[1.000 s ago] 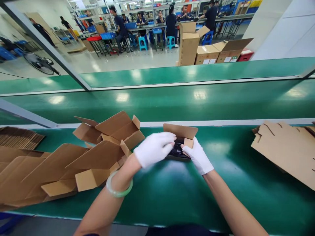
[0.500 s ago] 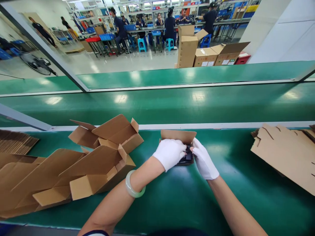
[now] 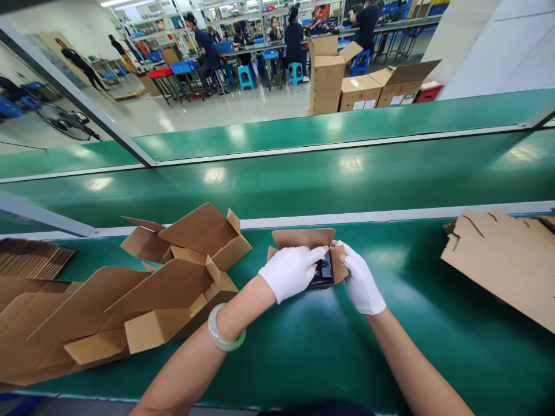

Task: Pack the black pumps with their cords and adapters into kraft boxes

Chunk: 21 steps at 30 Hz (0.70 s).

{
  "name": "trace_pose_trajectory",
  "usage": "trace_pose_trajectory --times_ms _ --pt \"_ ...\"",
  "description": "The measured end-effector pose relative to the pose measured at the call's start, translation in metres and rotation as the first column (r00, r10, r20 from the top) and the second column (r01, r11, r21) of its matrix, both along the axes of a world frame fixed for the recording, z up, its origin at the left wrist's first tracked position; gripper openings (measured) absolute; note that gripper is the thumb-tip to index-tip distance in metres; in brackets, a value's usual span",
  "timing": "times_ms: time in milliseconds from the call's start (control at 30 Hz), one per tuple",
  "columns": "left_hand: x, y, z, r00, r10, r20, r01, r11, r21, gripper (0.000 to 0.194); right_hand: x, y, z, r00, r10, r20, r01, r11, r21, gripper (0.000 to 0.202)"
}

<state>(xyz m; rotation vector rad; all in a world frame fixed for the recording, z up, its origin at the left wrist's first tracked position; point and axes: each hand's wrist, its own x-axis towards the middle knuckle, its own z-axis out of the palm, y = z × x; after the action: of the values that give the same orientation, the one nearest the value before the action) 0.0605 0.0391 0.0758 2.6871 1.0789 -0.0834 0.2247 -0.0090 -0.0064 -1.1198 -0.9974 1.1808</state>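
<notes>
A small cardboard box [image 3: 303, 237] stands on the green bench with its lid flap raised at the back. Inside it lies a black item [image 3: 321, 271], partly covered by my left hand; its exact kind I cannot make out. My left hand [image 3: 291, 271], in a white glove with bare fingertips, reaches over the box from the left, thumb and forefinger apart above the black item. On the other side my right hand [image 3: 361, 280], gloved the same way, pinches the right side flap [image 3: 339, 264] of the box, which is folded outward.
Several open cardboard boxes [image 3: 203, 237] lie to the left, beside a stack of folded cardboard [image 3: 32, 258]. Flat cardboard blanks [image 3: 503, 260] are piled at the right. Behind a white rail [image 3: 373, 216] runs a green belt [image 3: 277, 179]. People sit and stand farther back.
My left hand has shifted slightly left and its fingers have spread. The box's right flap now shows turned outward in my right hand. The view has tilted a little.
</notes>
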Motion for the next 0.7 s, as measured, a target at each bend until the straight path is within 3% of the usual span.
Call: trace_pose_trajectory --times_ms 167,267,333,367,433,500,567,633,700 --pt "0.005 -0.005 -0.004 0.999 0.032 -0.039 -0.031 0.999 0.025 0.034 -0.002 0.0 0.009 0.998 0.014 0.064 -0.013 1.0 -0.007 0.041" --pt "0.008 -0.004 0.0 0.997 0.062 -0.05 -0.061 0.998 0.024 0.03 -0.002 -0.009 0.021 0.932 -0.148 0.332 0.157 0.988 -0.001 0.036" --pt "0.008 -0.002 0.0 0.998 0.059 -0.036 -0.058 0.998 0.024 0.029 -0.004 -0.02 0.031 0.732 -0.349 0.585 0.292 0.937 0.194 0.032" --pt "0.007 0.0 0.0 0.998 0.059 -0.03 -0.059 0.998 0.027 0.029 -0.007 -0.026 0.037 0.601 -0.415 0.683 0.268 0.91 0.316 0.03" --pt "0.004 0.003 -0.003 0.998 0.064 -0.021 -0.063 0.997 0.036 0.03 -0.016 -0.038 0.047 0.369 -0.423 0.827 0.054 0.898 0.436 0.026" --pt "0.001 0.005 -0.006 0.998 0.056 -0.018 -0.055 0.998 0.041 0.031 -0.027 -0.046 0.056 0.174 -0.343 0.923 -0.16 0.915 0.37 0.025" --pt "-0.001 0.005 -0.007 1.0 0.008 -0.023 -0.008 0.999 0.037 0.031 -0.037 -0.049 0.061 0.017 -0.29 0.957 -0.223 0.932 0.286 0.026" --pt "-0.001 0.003 -0.006 0.998 -0.048 -0.037 0.049 0.998 0.03 0.03 -0.045 -0.048 0.064 -0.066 -0.26 0.963 -0.24 0.941 0.238 0.03" --pt "0.003 0.002 -0.003 0.996 -0.072 -0.059 0.073 0.997 0.022 0.028 -0.047 -0.044 0.064 -0.101 -0.224 0.969 -0.253 0.948 0.193 0.037"
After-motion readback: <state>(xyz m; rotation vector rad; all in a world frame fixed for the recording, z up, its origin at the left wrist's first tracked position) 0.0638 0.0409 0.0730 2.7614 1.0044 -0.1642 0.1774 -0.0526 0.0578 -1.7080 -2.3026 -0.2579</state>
